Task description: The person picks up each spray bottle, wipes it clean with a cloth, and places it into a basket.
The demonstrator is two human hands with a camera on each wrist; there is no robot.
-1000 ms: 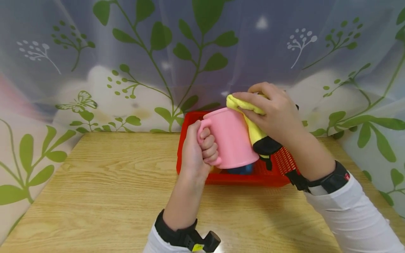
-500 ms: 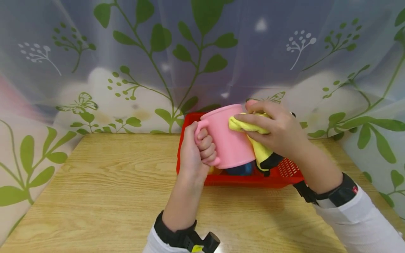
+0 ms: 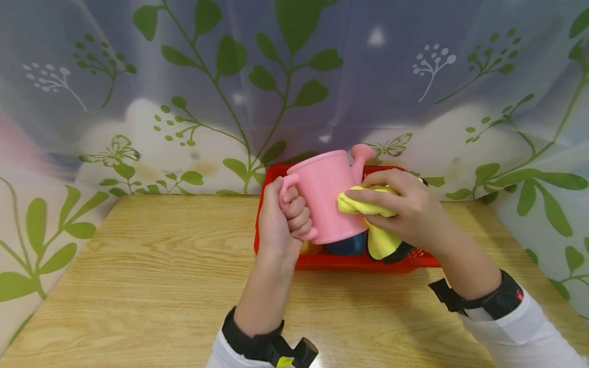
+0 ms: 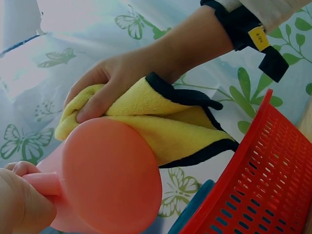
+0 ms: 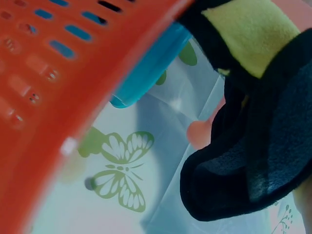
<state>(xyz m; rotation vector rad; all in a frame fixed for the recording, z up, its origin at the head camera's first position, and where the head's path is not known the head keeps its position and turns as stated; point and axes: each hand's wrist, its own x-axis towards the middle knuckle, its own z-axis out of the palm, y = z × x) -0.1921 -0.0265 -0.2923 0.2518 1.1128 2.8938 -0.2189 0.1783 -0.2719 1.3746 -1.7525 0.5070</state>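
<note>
In the head view my left hand (image 3: 286, 225) grips the handle of a pink watering can (image 3: 324, 199), its fingers curled round it. The can is held tilted above the red basket, its round sprinkler head (image 3: 362, 153) pointing up and away to the right. My right hand (image 3: 409, 209) pinches a folded yellow cloth (image 3: 365, 202) with dark edging and presses it to the can's side near the base of the spout. The left wrist view shows the can's flat bottom (image 4: 114, 175) and the cloth (image 4: 141, 107) draped over the far side, thumb on top.
A red perforated basket (image 3: 322, 263) stands on the wooden table (image 3: 161, 276) under the hands. Inside it lie a blue item (image 3: 347, 245) and a yellow-orange item (image 3: 310, 248), mostly hidden. A leaf-patterned curtain (image 3: 207, 128) hangs behind the table.
My right hand has slid the cloth from the can's upper rim down along its side, so the sprinkler head now shows. The left hand keeps its grip, and the can shifts slightly left.
</note>
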